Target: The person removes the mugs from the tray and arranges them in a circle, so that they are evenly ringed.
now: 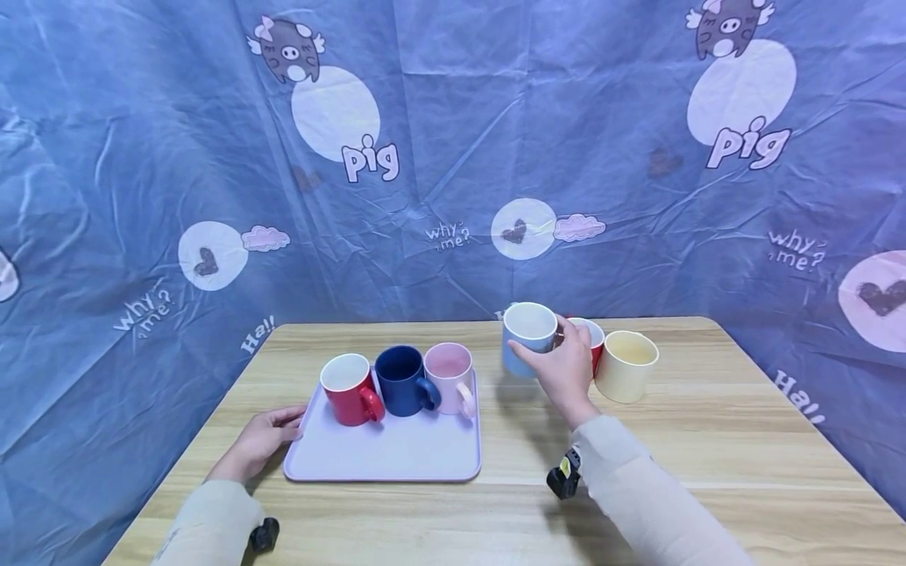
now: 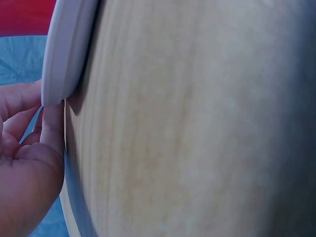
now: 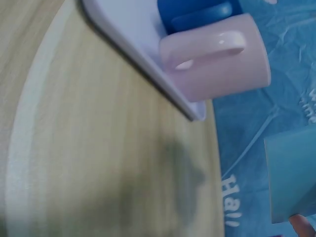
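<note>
A light blue mug point(image 1: 520, 358) is held above the table by my right hand point(image 1: 562, 369), with fingers and thumb around its side. In the right wrist view, part of that blue mug point(image 3: 291, 173) and a fingertip show at the right edge. My left hand point(image 1: 262, 442) rests beside the lilac tray point(image 1: 382, 460), its fingers touching the left rim. On the tray's back part stand a red mug point(image 1: 348, 397), a navy mug point(image 1: 398, 389) and a pink mug point(image 1: 446, 385), upright in a row, handles toward the lower right.
Behind the right hand stands another red mug point(image 1: 597, 354) with a white inside, partly hidden. Beside it is a cream mug point(image 1: 626, 373). A blue patterned cloth point(image 1: 453, 157) hangs behind the wooden table point(image 1: 708, 456).
</note>
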Available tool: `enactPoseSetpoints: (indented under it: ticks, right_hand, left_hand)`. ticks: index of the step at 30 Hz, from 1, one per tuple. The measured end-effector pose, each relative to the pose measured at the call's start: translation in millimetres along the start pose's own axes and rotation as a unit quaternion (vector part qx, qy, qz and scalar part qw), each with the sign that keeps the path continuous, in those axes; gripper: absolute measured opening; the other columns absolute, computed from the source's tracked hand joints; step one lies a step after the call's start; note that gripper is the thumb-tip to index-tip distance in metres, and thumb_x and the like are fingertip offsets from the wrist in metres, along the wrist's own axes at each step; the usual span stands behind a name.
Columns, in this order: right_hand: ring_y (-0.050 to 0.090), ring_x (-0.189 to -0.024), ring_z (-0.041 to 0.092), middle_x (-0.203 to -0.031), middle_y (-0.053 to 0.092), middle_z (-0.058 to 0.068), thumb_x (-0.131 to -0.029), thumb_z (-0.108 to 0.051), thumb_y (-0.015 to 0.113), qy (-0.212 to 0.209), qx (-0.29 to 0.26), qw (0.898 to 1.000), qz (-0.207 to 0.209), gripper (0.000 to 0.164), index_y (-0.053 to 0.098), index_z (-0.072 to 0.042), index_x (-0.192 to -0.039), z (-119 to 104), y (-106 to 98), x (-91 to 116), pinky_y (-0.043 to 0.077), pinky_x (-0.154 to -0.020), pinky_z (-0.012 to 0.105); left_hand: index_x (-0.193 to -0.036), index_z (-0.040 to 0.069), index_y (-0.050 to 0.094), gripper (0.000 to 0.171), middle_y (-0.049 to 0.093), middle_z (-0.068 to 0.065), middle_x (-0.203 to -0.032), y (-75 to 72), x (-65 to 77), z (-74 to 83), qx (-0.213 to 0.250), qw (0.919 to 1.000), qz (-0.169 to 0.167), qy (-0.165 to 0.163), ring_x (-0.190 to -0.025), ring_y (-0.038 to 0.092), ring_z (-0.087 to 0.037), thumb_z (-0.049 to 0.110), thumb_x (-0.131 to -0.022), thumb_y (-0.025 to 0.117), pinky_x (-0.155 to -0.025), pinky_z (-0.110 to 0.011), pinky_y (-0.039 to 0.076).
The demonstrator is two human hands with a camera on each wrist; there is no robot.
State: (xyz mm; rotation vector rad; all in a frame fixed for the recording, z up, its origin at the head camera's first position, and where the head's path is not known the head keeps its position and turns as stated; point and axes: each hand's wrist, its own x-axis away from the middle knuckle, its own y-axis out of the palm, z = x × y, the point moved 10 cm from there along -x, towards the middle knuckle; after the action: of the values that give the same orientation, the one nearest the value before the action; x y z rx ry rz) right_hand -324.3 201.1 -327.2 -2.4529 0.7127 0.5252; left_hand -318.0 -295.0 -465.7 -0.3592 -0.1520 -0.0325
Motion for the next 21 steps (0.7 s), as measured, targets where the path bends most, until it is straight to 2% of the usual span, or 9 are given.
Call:
enactPoseSetpoints:
  ticks: [8, 14, 21]
  right_hand:
    - [0.047, -0.099, 0.031, -0.104, 0.051, 0.016, -0.057, -0.035, 0.091, 0.013, 0.009, 1.0, 0.009, 0.079, 0.06, 0.002, -0.12, 26, 4, 7, 0.044, -0.081, 0.042]
    - [0.047, -0.104, 0.031, -0.11, 0.05, 0.018, -0.057, -0.034, 0.091, 0.033, 0.007, 0.999, 0.012, 0.081, 0.058, 0.002, -0.122, 44, 8, 12, 0.043, -0.086, 0.043]
    - [0.046, -0.1, 0.031, -0.107, 0.051, 0.018, -0.057, -0.035, 0.091, 0.053, 0.028, 0.998, 0.011, 0.081, 0.058, 0.0, -0.123, 59, 12, 16, 0.043, -0.083, 0.045]
  left_hand:
    - [-0.133, -0.018, 0.04, 0.05, 0.046, -0.033, -0.131, 0.5, -0.5, 0.6, 0.0, 1.0, -0.004, 0.002, -0.122, 0.047, -0.039, -0.011, -0.085, 0.056, -0.089, -0.03, 0.051]
    - [-0.132, -0.02, 0.039, 0.051, 0.046, -0.035, -0.131, 1.4, 0.3, 5.4, -0.002, 0.9999, -0.009, 0.011, -0.121, 0.047, -0.04, -0.011, -0.086, 0.056, -0.089, -0.03, 0.051]
    - [-0.132, -0.02, 0.039, 0.05, 0.046, -0.035, -0.13, 1.7, 1.8, 5.3, 0.0, 0.9999, -0.007, 0.009, -0.121, 0.048, -0.04, -0.012, -0.085, 0.054, -0.089, -0.029, 0.051]
